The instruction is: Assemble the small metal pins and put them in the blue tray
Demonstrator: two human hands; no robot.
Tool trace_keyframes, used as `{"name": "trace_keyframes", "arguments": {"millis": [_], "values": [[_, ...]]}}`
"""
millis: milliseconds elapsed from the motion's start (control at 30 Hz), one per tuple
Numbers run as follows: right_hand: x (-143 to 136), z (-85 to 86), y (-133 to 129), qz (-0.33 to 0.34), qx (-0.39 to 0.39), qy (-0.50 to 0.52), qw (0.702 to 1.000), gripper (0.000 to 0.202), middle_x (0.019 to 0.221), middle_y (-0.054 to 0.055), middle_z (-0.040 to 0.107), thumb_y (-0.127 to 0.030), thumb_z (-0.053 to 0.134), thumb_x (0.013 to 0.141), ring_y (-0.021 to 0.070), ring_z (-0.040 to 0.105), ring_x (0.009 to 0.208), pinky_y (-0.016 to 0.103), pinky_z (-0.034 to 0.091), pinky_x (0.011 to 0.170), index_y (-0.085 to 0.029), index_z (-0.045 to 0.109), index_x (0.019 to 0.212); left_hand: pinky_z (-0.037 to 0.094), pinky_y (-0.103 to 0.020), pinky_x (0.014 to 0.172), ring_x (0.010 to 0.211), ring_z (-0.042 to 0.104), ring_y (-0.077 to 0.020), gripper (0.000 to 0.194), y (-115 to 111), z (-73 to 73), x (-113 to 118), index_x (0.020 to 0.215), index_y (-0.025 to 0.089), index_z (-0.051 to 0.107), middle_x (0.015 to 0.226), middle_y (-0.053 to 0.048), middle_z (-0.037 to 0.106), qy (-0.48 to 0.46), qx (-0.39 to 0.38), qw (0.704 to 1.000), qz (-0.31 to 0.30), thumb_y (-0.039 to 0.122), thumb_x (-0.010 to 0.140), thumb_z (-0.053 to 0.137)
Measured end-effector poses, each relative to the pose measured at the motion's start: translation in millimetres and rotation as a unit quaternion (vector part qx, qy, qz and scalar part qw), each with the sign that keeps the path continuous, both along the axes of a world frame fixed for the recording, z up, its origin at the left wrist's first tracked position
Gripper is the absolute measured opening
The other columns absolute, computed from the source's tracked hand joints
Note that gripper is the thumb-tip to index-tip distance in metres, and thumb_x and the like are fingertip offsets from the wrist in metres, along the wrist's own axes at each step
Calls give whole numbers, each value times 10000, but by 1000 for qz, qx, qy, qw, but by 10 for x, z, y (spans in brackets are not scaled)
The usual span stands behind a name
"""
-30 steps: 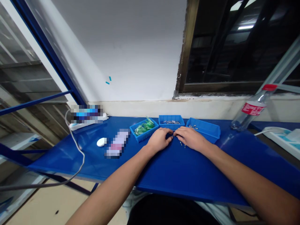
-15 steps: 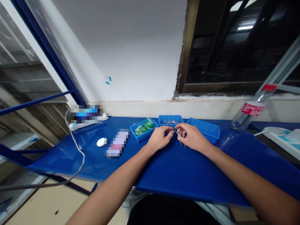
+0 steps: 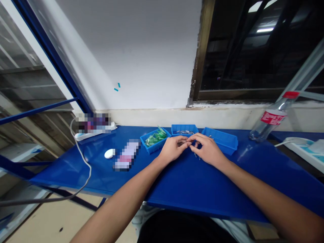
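My left hand and my right hand meet fingertip to fingertip over the blue table. Both are closed in a pinch, and whatever sits between the fingers is too small and covered to make out. Just under my right hand lie a few small slim metal pieces, partly hidden by it. Behind the hands stands a blue bin with shiny slim metal parts. To its left, another blue bin holds green packets. A third blue bin is partly covered by my right hand.
On the left lie a blurred-out phone-like slab, a round white object and a white power strip with a grey cable. A red-capped plastic bottle stands at the right, near another white power strip.
My fingertips have drawn closer, the left thumb shifting right toward the right hand. A small metallic bit that showed between the fingers is now hidden. The bins have not moved.
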State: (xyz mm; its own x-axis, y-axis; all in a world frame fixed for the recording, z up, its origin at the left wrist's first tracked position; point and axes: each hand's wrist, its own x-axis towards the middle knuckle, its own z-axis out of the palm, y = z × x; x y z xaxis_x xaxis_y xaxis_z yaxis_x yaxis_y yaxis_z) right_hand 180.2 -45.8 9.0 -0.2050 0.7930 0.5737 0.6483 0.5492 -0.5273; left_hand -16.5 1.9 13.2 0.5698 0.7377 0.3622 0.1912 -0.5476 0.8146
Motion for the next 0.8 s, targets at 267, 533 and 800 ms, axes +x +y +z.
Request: {"name": "trace_keyframes", "arguments": {"millis": [267, 533, 800], "values": [[-19, -53, 50, 18, -68, 61, 996, 144, 980, 66, 709, -298, 607, 937, 195, 679, 857, 328, 559, 742, -209, 697, 1006, 590, -295, 872, 919, 779, -195, 694, 57, -61, -15, 1556, 211, 408, 1040, -32, 808, 60, 57, 996, 19, 173, 908, 653], [-8, -1, 3, 29, -110, 11, 993, 44, 832, 17, 658, -236, 599, 870, 153, 581, 659, 286, 479, 611, -214, 638, 866, 579, -285, 837, 895, 776, -202, 730, 72, -65, -49, 1560, 203, 421, 992, -38, 807, 132, 103, 985, -41, 178, 884, 695], [37, 37, 8, -36, -83, 27, 996, 146, 759, -7, 653, -250, 517, 933, 167, 578, 661, 299, 429, 645, -223, 621, 836, 578, -292, 874, 901, 755, -170, 574, 26, 53, -50, 1516, 213, 471, 1067, -44, 792, 53, 100, 993, -44, 200, 962, 619]]}}
